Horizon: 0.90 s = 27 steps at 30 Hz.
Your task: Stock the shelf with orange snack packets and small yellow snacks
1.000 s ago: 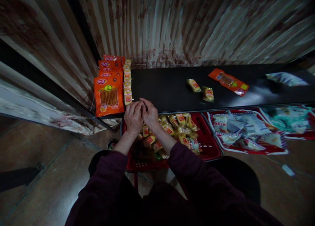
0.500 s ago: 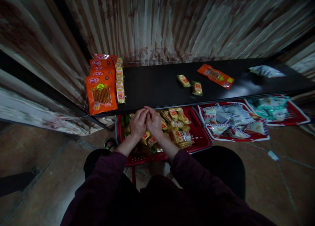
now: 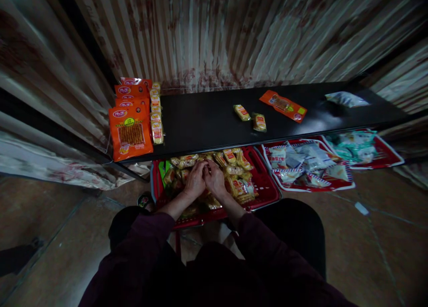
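Note:
Over a red basket (image 3: 268, 182), my left hand (image 3: 195, 180) and my right hand (image 3: 215, 179) meet, fingertips together and fingers curled. Whatever they hold, if anything, is hidden by the fingers. Beneath and around them, the basket is filled with small yellow snack packs (image 3: 245, 187) in clear wrap with orange labels. A bright green piece (image 3: 163, 169) shows at the basket's left side. On the black shelf (image 3: 197, 119) above, a row of similar yellow packs (image 3: 156, 119) stands beside upright orange snack bags (image 3: 131, 130).
Two loose yellow packs (image 3: 241, 112), an orange bag (image 3: 284, 105) and a white bag (image 3: 347, 99) lie on the shelf. To the right are a basket of white packets (image 3: 312, 157) and one of teal packets (image 3: 357, 146). A curtain (image 3: 207, 39) hangs behind.
My hands have drawn down from the shelf's front edge to lower over the basket, still together. The whole view has shifted slightly, and the shelf goods stay in place.

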Available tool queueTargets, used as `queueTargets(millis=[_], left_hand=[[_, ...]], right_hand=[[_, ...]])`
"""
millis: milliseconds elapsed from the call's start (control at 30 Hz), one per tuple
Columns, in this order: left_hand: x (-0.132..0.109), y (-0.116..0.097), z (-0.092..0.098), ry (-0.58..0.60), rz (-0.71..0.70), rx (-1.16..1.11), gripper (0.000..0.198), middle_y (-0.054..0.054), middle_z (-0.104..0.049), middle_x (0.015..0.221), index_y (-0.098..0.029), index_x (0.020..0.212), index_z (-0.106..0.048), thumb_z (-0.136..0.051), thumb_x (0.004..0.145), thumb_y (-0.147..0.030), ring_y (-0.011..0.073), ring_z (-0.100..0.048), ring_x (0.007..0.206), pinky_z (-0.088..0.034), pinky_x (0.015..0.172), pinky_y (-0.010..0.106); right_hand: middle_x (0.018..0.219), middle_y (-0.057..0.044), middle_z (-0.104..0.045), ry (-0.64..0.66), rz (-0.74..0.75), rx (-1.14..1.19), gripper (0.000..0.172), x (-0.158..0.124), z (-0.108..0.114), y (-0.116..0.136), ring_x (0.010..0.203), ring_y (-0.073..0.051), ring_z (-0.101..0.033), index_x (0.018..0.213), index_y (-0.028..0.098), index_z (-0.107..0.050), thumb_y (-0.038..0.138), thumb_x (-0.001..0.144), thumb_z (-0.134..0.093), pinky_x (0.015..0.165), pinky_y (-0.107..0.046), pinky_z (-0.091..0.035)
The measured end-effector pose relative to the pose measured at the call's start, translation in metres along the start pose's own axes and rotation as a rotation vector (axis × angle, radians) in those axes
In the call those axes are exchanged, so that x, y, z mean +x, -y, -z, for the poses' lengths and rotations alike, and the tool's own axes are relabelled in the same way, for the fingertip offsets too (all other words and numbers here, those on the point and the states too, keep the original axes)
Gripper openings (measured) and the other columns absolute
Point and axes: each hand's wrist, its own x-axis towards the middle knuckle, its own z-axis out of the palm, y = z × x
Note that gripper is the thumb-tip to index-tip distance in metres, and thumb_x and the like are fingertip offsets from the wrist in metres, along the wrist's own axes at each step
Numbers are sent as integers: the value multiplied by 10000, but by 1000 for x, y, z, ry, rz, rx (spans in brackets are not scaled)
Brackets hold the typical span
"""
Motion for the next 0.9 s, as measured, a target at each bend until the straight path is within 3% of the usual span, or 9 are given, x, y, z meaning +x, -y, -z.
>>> queueTargets(millis=[167,333,433,700,900], left_hand=[[2,8,-22,38,143,-110,451,128,-599,1215,-157,1165,-530,-442,752,0,200,-550,1151,-416,1033,405],[-1,15,-37,117,438,-212,592,152,-549,1320,-149,1257,-511,-521,684,1,237,-506,1238,-365,1080,417],[-4,16,-42,155,541,-269,639,151,-534,1345,-158,1304,-493,-541,680,-27,243,-499,1251,-364,1077,405],[-3,15,-46,143,642,-374,616,122,-572,1312,-193,1295,-513,-560,694,-69,222,-536,1207,-357,1067,382],[-2,17,-47,108,609,-393,559,109,-601,1275,-205,1268,-539,-535,725,-72,209,-565,1164,-403,1032,367]], right_hand=[[1129,-131,-662,22,9,-79,393,1,3,-19,1089,-247,-586,1178,145,-610,169,842,-407,993,-410,-436],[1178,-114,-640,39,6,-168,404,-3,7,-31,1155,-243,-533,1170,157,-612,148,798,-456,1030,-414,-395],[1172,-137,-638,61,-27,-218,388,-5,8,-34,1144,-249,-541,1153,129,-615,154,798,-460,1024,-416,-392],[1104,-139,-652,69,-53,-268,374,-4,8,-37,1067,-250,-578,1160,137,-599,166,804,-486,990,-402,-409],[1133,-192,-619,102,-104,-299,408,-2,8,-37,1075,-303,-571,1195,99,-575,161,804,-477,947,-433,-427]])
